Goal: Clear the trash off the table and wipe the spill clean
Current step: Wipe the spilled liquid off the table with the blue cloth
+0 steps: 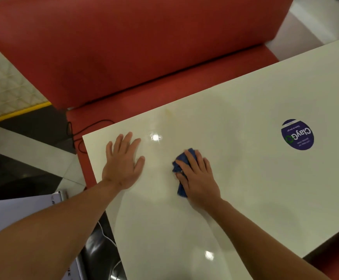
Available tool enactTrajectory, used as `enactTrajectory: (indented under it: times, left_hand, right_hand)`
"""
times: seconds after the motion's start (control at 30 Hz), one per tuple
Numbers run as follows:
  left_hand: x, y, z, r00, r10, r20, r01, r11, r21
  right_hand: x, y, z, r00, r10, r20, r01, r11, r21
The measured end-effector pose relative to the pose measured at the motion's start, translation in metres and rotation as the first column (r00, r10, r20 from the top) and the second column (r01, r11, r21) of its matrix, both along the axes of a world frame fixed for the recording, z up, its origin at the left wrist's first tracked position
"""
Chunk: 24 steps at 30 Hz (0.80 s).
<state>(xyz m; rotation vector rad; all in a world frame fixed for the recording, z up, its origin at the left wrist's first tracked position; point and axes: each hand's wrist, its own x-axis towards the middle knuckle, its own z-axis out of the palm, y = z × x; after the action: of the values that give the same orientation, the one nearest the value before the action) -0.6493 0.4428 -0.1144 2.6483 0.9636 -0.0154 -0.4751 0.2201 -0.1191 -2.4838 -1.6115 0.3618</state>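
Observation:
A glossy cream table (245,178) fills the right and middle of the head view. My right hand (197,176) presses a crumpled blue cloth (181,160) flat against the tabletop, most of the cloth hidden under the palm and fingers. My left hand (123,162) lies flat on the table to the left of it, fingers spread, holding nothing. A faint yellowish smear (167,112) shows near the table's far edge. No trash is visible on the tabletop.
A round blue sticker (297,134) is stuck on the table at the right. A red bench seat (124,47) runs along the far side, with a black cable (79,132) at its left end. White boards (17,213) stand by the near left corner.

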Motion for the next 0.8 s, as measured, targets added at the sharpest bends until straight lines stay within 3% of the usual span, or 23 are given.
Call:
enactTrajectory:
  times: [0.1,0.27,0.53,0.7,0.8]
  left_hand:
    - [-0.002,0.001,-0.001,1.0,0.003,0.022,-0.003,1.0,0.009]
    - [-0.002,0.003,-0.007,0.999,0.008,0.033,-0.009,1.0,0.027]
    - [-0.003,0.003,-0.008,0.998,0.021,0.065,-0.023,0.999,0.033]
    - [-0.003,0.002,-0.008,0.998,0.021,0.064,-0.023,0.999,0.035]
    - [-0.002,0.003,-0.008,0.998,0.025,0.066,-0.027,0.999,0.035]
  right_hand:
    - [0.021,0.052,-0.003,0.996,-0.09,-0.009,0.09,0.995,0.037]
    - [0.032,0.121,0.006,0.997,-0.071,0.018,0.07,0.997,0.008]
    - [-0.041,0.048,0.002,0.999,0.03,0.032,-0.032,0.998,0.051]
    - [-0.014,0.079,0.004,0.992,0.124,0.035,-0.125,0.992,0.036]
    - [0.016,0.121,0.0,0.998,0.051,0.022,-0.051,0.999,-0.006]
